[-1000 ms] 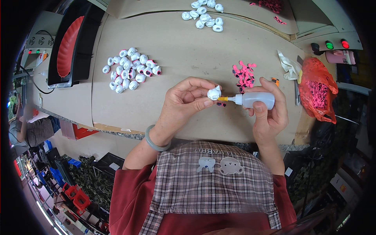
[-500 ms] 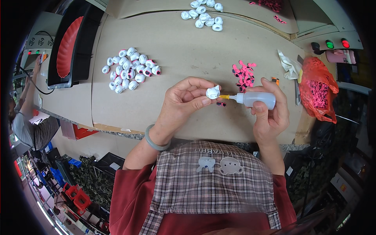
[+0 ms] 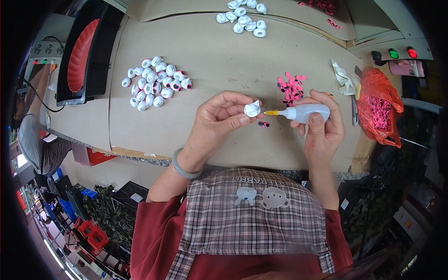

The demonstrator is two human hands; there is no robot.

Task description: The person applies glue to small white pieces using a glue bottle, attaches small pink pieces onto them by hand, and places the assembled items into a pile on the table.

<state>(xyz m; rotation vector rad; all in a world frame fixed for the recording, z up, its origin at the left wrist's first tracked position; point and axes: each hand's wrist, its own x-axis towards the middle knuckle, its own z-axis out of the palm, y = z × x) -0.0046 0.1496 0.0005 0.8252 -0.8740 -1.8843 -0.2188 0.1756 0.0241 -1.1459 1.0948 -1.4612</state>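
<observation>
Between the thumb and fingers of my left hand [image 3: 223, 114] is a small white figurine head with pointed ears [image 3: 252, 109]. My right hand [image 3: 325, 128] grips a translucent squeeze bottle [image 3: 311, 113], held level. Its yellow needle tip [image 3: 271, 112] points at the white head, a small gap apart from it. Just below the tip, a single pink-and-black piece shaped like tiny glasses [image 3: 264, 124] lies on the table. A loose pile of similar pink-and-black pieces [image 3: 290, 87] lies beyond the bottle, partly hidden by my right hand.
At left on the table [image 3: 210, 60] lies a cluster of white heads [image 3: 151, 83], some with pink-and-black parts; more white heads [image 3: 243, 21] lie at the far side. A red bag [image 3: 380, 107] of pink pieces sits right, near crumpled tissue [image 3: 345, 78]. A black bin [image 3: 100, 51] stands far left.
The bottle's needle tip has drawn back to the right, away from the white head. My right hand's fingers have shifted on the bottle. My left hand has barely moved.
</observation>
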